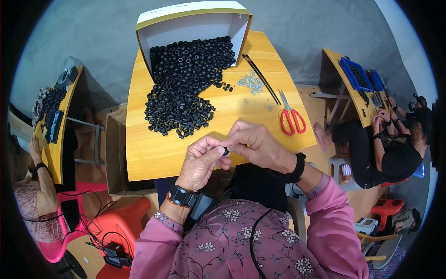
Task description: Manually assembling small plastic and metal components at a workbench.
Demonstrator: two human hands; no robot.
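Observation:
Above my lap, at the near edge of the wooden table (260,111), my two hands meet. A small round black plastic piece (226,151) is pinched between the thumb and fingers of my left hand (200,160). My right hand (253,142) closes thumb and forefinger right at that piece; whether it grips the piece or something tiny is hidden. Beyond my hands lies a heap of small black plastic pieces (179,109), spilling out of a tipped white box (195,19). Small silver screws (251,83) lie scattered to the right of the heap.
Two thin black sticks (262,79) and red-handled scissors (291,116) lie at the table's right. A cardboard box (116,153) stands by its left side, near a red chair (123,228). Other people work at tables on both sides; the right one holds blue trays (355,74).

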